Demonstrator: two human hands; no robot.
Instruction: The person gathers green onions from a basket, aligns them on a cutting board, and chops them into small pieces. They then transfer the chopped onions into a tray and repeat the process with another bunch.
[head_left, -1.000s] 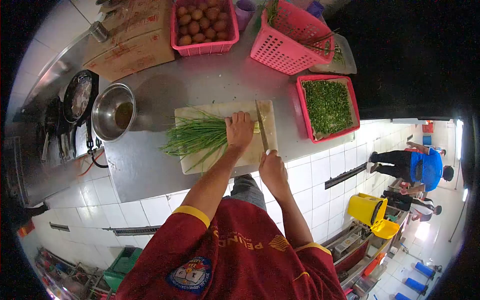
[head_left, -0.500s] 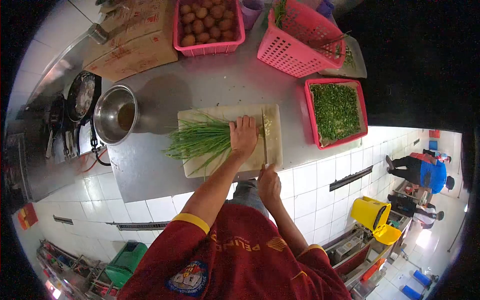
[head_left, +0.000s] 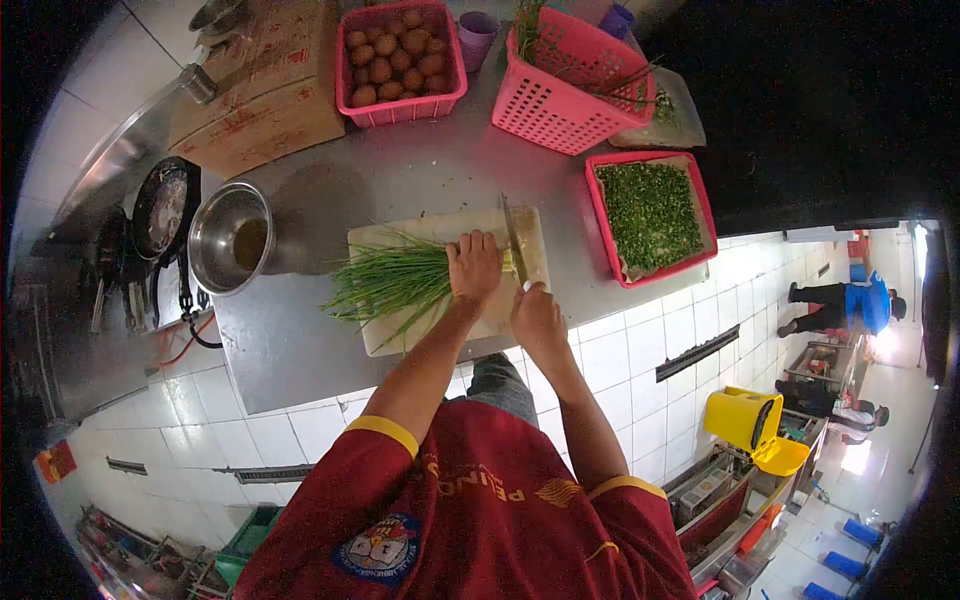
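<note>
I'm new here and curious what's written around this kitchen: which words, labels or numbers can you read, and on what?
"PELIN", upside down, on the shirt; any further letters are lost in folds.
Shirt badge: lettering too small to read.
Box: red print, too blurred to read.
I can make out no numbers or signs.

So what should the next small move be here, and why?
Probably one short slice off the end of the greens: the right hand holds the knife by its handle, the blade is close to that end, over the board, and the left hand holds the greens down.
</note>
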